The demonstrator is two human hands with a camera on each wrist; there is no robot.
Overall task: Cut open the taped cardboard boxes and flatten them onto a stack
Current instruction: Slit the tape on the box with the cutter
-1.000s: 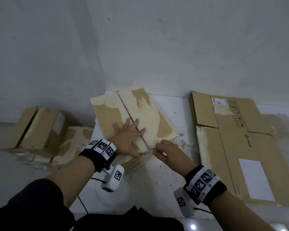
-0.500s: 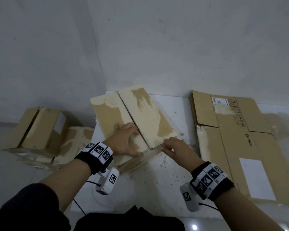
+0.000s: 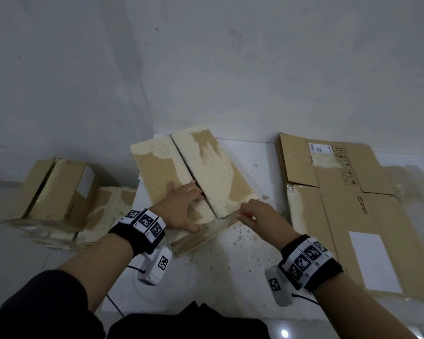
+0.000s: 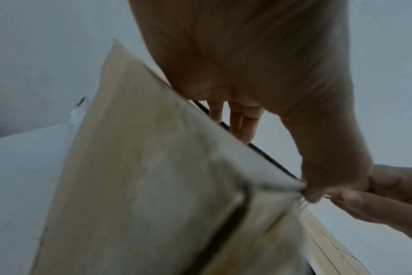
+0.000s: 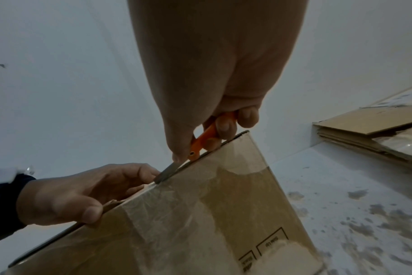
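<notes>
The cardboard box is sitting on the white platform near the corner of the walls, its two top flaps meeting along a dark centre seam, and clear tape is wrapping over its near end. I'm looking at my left hand lying on the near part of the left flap: the fingers are reaching down into the seam gap while the thumb is curling over the box's near edge, so it's gripping that flap. My right hand is clenching round an orange utility knife, and in the right wrist view the grey blade is touching the box's top near edge, just beside my left fingertips. The hand is hiding most of the handle in the head view.

Moving outward: to my right, a flattened stack of cardboard is lying on the same platform, well apart from the box, showing a white label and printed marks. To my left, lower down on the floor, other boxes are sitting together by the wall. Pale scraps are dotting the platform between the box and me.
</notes>
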